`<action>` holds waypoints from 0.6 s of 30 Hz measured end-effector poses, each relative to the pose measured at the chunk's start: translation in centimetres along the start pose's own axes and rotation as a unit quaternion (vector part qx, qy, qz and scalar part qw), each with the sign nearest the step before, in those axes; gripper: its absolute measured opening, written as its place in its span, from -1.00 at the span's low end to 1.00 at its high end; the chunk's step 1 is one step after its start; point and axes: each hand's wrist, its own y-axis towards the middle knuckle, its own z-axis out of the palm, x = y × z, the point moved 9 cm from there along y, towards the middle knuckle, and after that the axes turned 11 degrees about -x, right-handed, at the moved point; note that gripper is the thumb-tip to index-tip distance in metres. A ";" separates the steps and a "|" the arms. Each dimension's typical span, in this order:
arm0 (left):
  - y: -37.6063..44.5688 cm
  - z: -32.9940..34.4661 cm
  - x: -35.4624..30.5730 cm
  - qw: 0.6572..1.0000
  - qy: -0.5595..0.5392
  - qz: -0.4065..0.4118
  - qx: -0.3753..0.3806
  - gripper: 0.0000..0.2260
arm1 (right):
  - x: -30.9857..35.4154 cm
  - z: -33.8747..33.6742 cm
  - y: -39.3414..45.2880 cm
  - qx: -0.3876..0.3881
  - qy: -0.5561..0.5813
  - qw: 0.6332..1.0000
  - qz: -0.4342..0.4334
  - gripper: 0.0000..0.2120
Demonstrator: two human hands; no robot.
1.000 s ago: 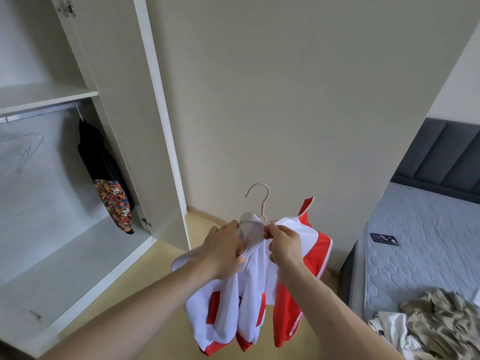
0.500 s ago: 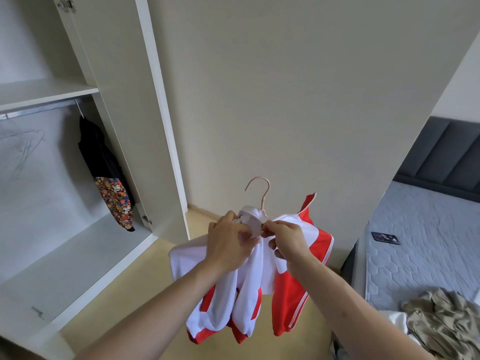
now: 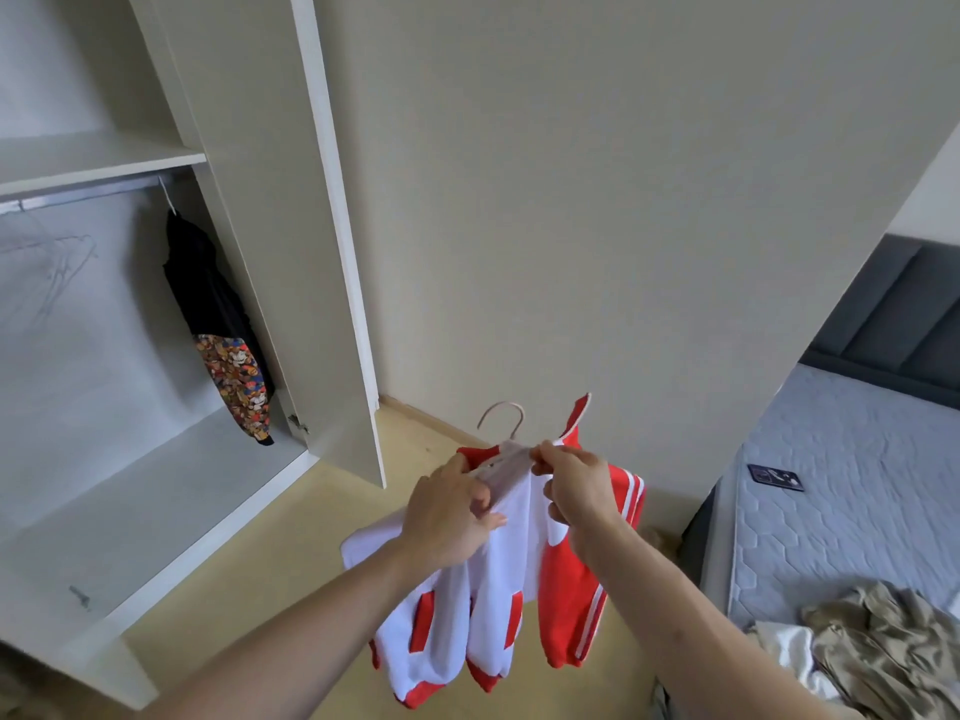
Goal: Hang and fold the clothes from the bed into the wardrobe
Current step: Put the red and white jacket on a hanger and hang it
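A red and white jacket (image 3: pixel 504 589) hangs in front of me on a pink hanger (image 3: pixel 503 418) whose hook sticks up above the collar. My left hand (image 3: pixel 449 517) grips the white fabric at the left of the collar. My right hand (image 3: pixel 574 488) pinches the collar fabric just right of the hook. The open wardrobe (image 3: pixel 156 480) stands to the left, its rail (image 3: pixel 83 194) under a shelf. A black garment with a cartoon-print part (image 3: pixel 218 324) hangs at the rail's right end.
The wardrobe door (image 3: pixel 291 226) stands open between the jacket and the wardrobe interior. Empty wire hangers (image 3: pixel 52 262) hang at the left of the rail. The bed (image 3: pixel 852 491) at the right carries a phone (image 3: pixel 775 478) and a heap of beige and white clothes (image 3: pixel 872 652).
The jacket's red collar has come out to the left of the hook. Both hands have shifted slightly along the collar, and the view has tilted.
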 end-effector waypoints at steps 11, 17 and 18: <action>2.0 -3.5 2.6 0.976 -0.209 -0.064 -0.001 -0.77 | 1.3 1.8 0.2 0.184 -0.205 0.957 -0.089 -0.63; 4.2 -6.3 6.2 0.971 -0.216 -0.100 -0.036 -0.71 | 5.3 -1.3 5.7 0.041 -0.304 0.906 -0.291 -0.89; 4.8 -6.8 6.7 0.968 -0.227 -0.098 -0.044 -0.67 | 5.0 -0.6 6.6 0.061 -0.339 0.890 -0.300 -0.78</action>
